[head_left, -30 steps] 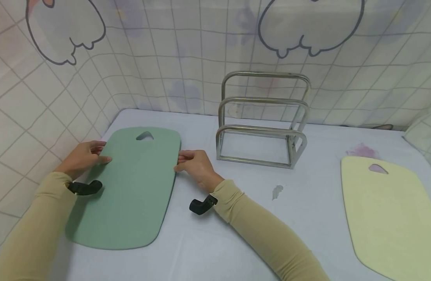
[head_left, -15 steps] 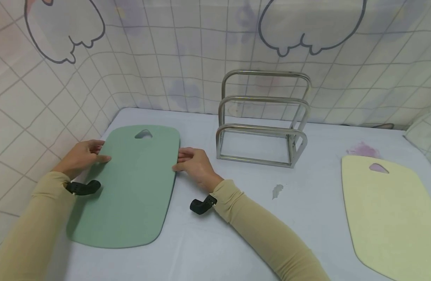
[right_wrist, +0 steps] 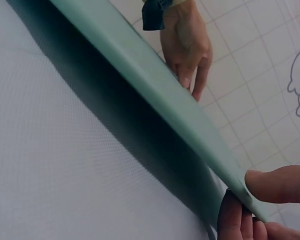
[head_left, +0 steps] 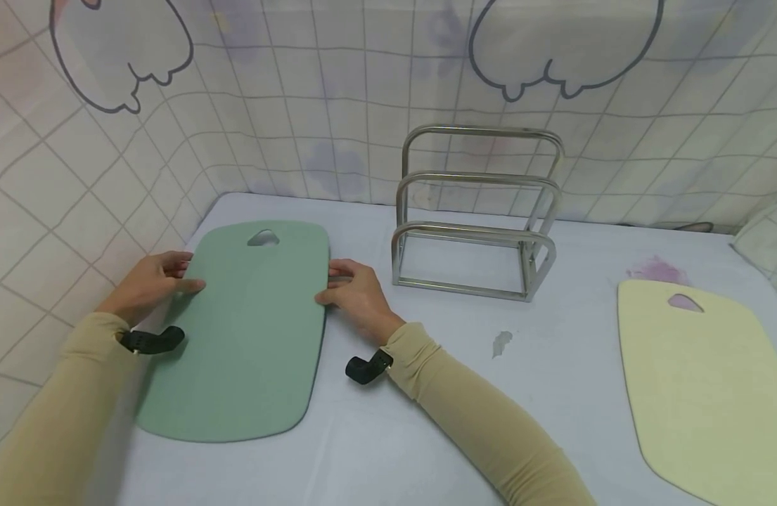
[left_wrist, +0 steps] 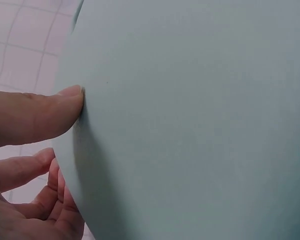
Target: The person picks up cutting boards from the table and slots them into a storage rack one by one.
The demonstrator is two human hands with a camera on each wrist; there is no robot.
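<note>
Pale blue cloth covers the table (head_left: 426,422), kind of a fine woven texture up close, with a small grey smudge (head_left: 500,344) near the middle and a faint purple stain (head_left: 656,270) further right. Beige sleeves come in from the near edge, each wrist with a black strap on it.

Both hands are on the green board (head_left: 242,330), which sits on the left side of the table. It's a matte, smooth slab with rounded corners and a grip hole at the far end. The left hand (head_left: 150,284) pinches the left edge, thumb on top and fingers tucked under; the right hand (head_left: 356,295) does the same on the right edge. From the right wrist view that edge is lifted off the cloth, with a shadow under it.

Over on the right lies a yellow board (head_left: 704,386), same shape, flat on the cloth. Behind the hands stands a shiny metal rack (head_left: 477,211) with three stepped hoops. Around it all hangs a grid-patterned sheet (head_left: 337,105) with cartoon outlines.
</note>
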